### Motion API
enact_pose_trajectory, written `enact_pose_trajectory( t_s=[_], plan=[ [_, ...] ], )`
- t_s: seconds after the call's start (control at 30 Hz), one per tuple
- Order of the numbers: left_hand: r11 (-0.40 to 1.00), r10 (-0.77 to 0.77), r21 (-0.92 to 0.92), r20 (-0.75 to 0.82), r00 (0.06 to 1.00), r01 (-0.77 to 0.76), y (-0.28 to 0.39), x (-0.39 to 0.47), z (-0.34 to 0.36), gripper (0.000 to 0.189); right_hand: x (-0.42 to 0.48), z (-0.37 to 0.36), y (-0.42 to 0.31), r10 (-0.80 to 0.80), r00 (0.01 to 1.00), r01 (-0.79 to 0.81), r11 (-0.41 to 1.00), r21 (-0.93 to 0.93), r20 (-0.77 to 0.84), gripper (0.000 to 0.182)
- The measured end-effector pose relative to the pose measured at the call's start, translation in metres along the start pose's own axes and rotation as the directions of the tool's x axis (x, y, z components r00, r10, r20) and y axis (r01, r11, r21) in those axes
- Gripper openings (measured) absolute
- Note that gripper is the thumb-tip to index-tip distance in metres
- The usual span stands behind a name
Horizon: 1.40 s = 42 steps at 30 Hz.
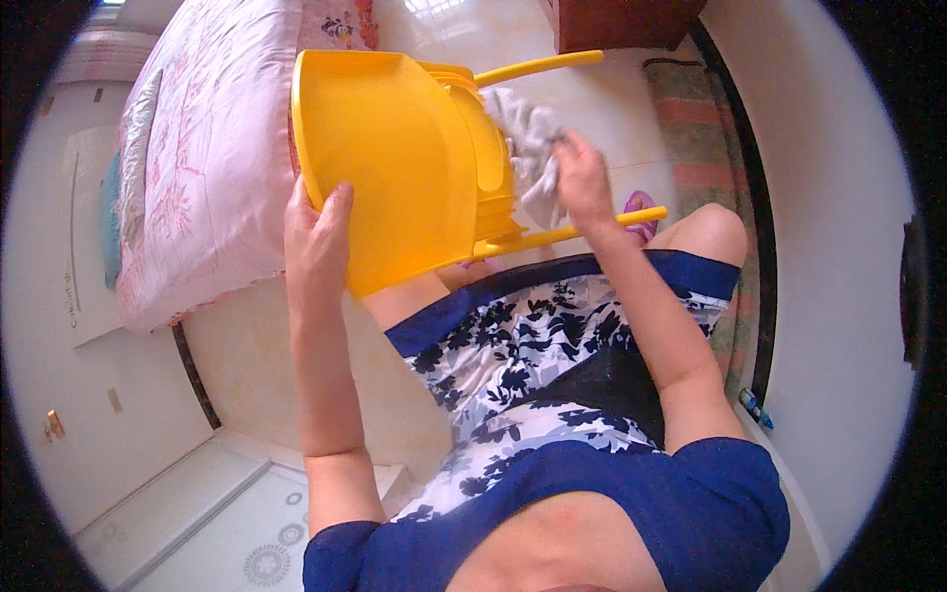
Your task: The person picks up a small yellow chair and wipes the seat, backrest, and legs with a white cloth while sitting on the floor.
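Observation:
A yellow plastic chair (399,155) is tilted in front of me, its broad smooth panel facing up and two legs pointing to the right. I cannot tell whether that panel is the seat or the backrest. My left hand (318,222) grips the panel's left edge, thumb on top and fingers hidden beneath. In my right hand (582,174) is a crumpled whitish cloth (529,126), bunched against the ribbed part of the chair between the two legs. The right hand is slightly blurred.
A bed with a pink floral cover (200,148) stands close on the left. A reddish-brown wooden cabinet (625,22) is at the top. Along the right wall (821,222) lies a striped mat (688,148). A small blue-green item (755,408) sits by the wall's base.

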<state>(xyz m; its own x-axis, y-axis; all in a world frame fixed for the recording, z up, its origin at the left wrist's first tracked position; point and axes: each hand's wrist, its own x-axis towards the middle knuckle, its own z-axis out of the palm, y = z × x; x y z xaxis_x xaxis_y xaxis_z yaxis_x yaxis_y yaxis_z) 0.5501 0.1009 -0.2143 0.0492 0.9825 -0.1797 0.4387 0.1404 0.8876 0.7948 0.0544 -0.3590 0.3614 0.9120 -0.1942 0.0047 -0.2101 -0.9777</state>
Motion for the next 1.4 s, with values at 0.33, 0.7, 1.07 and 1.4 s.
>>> enact_pose_trajectory(
  t_s=[0.33,0.7,1.07,1.4],
  plan=[
    [0.972,0.226,0.038,0.149,0.963,-0.234,0.014,0.018,0.015,0.035,0.071,-0.028,-0.014,0.019,0.983,0.032,0.963,0.269,-0.184,0.049],
    [0.878,0.34,0.255,0.261,0.903,-0.405,0.063,0.04,-0.003,0.046,0.138,-0.057,-0.234,-0.376,0.622,0.569,0.82,-0.066,0.687,0.063],
    [0.499,0.596,0.413,0.475,0.647,-0.762,0.084,0.085,-0.017,0.019,0.11,-0.053,-0.24,-0.378,0.785,0.599,0.661,-0.451,0.49,0.023],
    [0.36,0.61,0.664,0.364,0.704,-0.655,0.077,0.125,-0.02,0.02,0.125,-0.034,-0.206,-0.591,0.708,0.704,0.63,-0.328,0.386,0.013]
  ],
)
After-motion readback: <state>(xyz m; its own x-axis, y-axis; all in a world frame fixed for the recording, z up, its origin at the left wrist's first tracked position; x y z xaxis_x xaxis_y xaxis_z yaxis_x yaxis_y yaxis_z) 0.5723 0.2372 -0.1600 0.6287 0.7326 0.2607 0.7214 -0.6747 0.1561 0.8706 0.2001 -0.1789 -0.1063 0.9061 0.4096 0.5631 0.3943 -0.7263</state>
